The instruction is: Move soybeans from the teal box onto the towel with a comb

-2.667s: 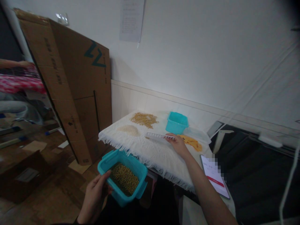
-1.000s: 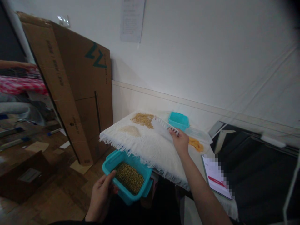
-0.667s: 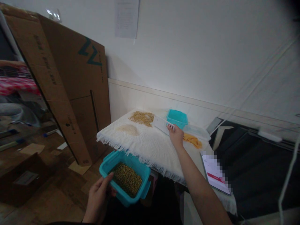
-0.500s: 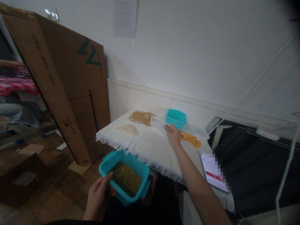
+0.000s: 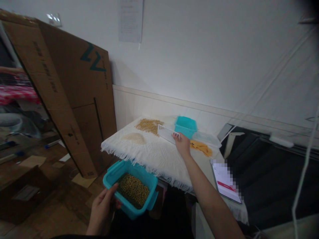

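My left hand (image 5: 103, 205) grips the near left rim of a turquoise plastic tub (image 5: 147, 215), with the thumb over the edge. Yellowish-green beans (image 5: 134, 189) lie in its bottom, and the tub hangs just below the table's fringed edge. Over the table, my right hand (image 5: 182, 145) pinches the near end of a white plastic tray with slotted ends (image 5: 165, 132). Its far end meets the right side of a loose pile of tan beans (image 5: 148, 126). Closer to the front edge is a low heap of pale grains (image 5: 135, 138).
Behind my right hand are a second turquoise tub (image 5: 185, 126), a clear lid (image 5: 206, 139) and a yellow cloth (image 5: 201, 147). A tablet (image 5: 225, 182) lies at the right of the white tablecloth (image 5: 159, 156). A tall cardboard box (image 5: 77, 93) stands to the left.
The whole view has shifted slightly. Both hands keep their hold, and the tray stays beside the bean pile with little visible movement.
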Demonstrator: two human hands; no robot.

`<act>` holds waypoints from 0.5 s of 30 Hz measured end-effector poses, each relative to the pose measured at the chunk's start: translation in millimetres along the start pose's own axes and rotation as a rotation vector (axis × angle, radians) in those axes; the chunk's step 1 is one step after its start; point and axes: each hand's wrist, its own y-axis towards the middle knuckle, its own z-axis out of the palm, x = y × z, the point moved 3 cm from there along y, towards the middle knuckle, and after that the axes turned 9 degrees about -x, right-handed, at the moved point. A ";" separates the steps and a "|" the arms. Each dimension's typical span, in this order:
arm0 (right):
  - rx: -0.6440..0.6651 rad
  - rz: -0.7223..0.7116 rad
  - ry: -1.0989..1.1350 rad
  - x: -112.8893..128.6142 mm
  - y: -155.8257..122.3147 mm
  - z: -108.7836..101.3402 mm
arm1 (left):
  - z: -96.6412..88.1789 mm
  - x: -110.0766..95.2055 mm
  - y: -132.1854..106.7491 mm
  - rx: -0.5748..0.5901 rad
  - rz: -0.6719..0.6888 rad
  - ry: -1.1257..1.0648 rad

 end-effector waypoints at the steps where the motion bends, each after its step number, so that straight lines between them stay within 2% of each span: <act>1: 0.000 0.002 0.002 0.2 0.0 -0.5 | 0.0 2.1 0.4 0.025 -0.061 -0.040; 4: -0.007 0.013 0.001 1.1 0.3 -2.1 | -1.8 8.6 2.6 0.055 -0.188 -0.117; 15: -0.005 -0.002 0.000 6.1 -1.0 -5.7 | -1.9 12.7 4.5 0.079 -0.154 -0.107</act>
